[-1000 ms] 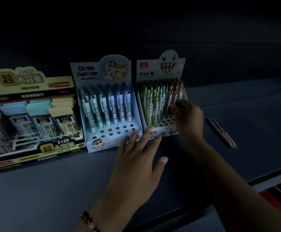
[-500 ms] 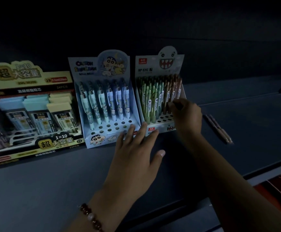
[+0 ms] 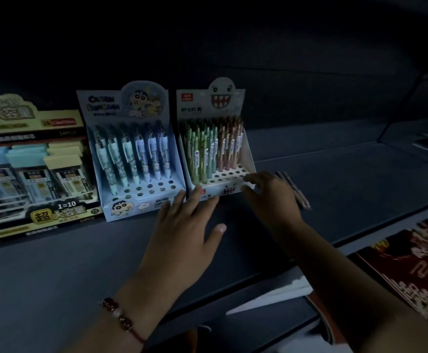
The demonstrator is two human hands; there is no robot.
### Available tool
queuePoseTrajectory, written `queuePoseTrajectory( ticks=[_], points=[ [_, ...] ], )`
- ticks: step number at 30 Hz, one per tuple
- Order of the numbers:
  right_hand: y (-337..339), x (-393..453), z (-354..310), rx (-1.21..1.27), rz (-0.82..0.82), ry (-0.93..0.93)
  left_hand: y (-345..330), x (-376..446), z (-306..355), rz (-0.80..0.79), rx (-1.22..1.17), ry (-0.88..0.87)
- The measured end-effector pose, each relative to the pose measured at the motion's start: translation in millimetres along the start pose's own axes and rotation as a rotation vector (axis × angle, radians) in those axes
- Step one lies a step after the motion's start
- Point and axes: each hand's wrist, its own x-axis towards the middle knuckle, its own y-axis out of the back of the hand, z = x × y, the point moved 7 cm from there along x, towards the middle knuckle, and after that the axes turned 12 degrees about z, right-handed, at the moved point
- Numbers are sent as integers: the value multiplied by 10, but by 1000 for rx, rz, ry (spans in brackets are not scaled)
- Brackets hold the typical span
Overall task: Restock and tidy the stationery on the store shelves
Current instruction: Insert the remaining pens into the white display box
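Observation:
A white pen display box point(image 3: 248, 159) with a toothy monster face stands on the dark shelf point(image 3: 54, 263), holding several green and brown pens point(image 3: 212, 149). My left hand point(image 3: 184, 230) lies flat with straight fingers, fingertips touching the box's front lower edge. My right hand point(image 3: 271, 197) is at the box's front right corner with fingers loosely spread, holding nothing. Two loose pens point(image 3: 294, 189) lie on the shelf just right of my right hand.
A blue cartoon pen display box point(image 3: 136, 200) stands directly left of the monster box. Further left is a large yellow-and-black box of lead refills point(image 3: 29, 174). Red printed goods point(image 3: 406, 266) lie on the lower level at the right.
My right hand has come down from the brown pens at the box's back to its front right corner and no longer holds a pen. My left hand stays at the box's front.

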Motion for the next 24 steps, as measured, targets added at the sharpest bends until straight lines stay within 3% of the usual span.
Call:
queuePoseTrajectory(
  ticks=[4,10,18,24],
  points=[
    [80,-103,224,-184,-82,81,-47,11,78,-11,-24,-1],
    [237,-146,842,-322,-166,-119,-186,49,219,-17,-30,-20],
    [386,-26,1006,-252,-86,-246,-277,96,344,-32,-15,-8],
    [414,-110,1047,-129,-340,-358,-300,86,416,-42,-34,-7]
  ],
)
